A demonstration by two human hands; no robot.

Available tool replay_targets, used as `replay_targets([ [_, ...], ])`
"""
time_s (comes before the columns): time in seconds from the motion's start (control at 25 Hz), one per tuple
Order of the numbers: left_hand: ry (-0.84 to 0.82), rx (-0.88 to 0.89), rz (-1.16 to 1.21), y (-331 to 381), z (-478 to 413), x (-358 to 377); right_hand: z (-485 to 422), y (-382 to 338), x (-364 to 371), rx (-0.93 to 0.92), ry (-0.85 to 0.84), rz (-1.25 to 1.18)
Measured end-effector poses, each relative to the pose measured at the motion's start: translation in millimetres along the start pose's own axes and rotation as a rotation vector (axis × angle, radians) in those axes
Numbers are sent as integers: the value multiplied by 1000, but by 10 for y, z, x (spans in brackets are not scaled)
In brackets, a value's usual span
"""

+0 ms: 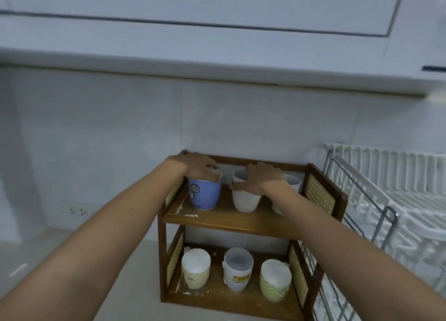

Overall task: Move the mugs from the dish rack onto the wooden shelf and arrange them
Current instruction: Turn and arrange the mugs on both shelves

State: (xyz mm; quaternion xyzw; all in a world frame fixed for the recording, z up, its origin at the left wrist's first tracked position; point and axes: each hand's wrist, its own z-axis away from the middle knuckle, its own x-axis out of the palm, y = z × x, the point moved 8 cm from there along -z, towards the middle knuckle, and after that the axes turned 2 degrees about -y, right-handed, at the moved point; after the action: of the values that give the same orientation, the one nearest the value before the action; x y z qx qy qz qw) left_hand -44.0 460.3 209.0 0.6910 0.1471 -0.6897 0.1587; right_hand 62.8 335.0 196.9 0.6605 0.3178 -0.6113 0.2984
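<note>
Presently, the left hand (196, 165) is laid over the rim of the blue printed ceramic mug (204, 193) at the left of the upper tier of the two-tier brown wooden shelf (237, 220), fingers curled on it. Beside it, the plain white tapered mug (246, 200) is gripped at the rim by the right hand (259, 177), fingers spread. At far right, the white wire dish rack (395, 200) is seen.

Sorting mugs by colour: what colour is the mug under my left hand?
Blue, with a white spiral design: the mug under the left hand, in the head view.
</note>
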Motion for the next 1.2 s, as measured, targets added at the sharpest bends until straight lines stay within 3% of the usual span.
replay_targets([
  [0.24, 26, -133, -84, -86, -22, -35, -24, 26, -12, -202, -265, -155],
  [0.44, -217, -17, 21, -131, 27, 32, -121, 77, -17, -173, -228, -40],
  [0.6, -93, -8, 55, -71, -30, 101, -131, 95, -23, -215, -220, -161],
  [0.76, -33, -14, 48, -57, -47, 126, -86, 57, -21, -268, -273, -62],
  [0.96, 18, -29, 35, -60, -36, 132, -119, -19, 8, -282, -307, -201],
  [1.2, 35, -48, 68, -115, -19, 179, -112, -93, -22, -365, -212, -304],
])
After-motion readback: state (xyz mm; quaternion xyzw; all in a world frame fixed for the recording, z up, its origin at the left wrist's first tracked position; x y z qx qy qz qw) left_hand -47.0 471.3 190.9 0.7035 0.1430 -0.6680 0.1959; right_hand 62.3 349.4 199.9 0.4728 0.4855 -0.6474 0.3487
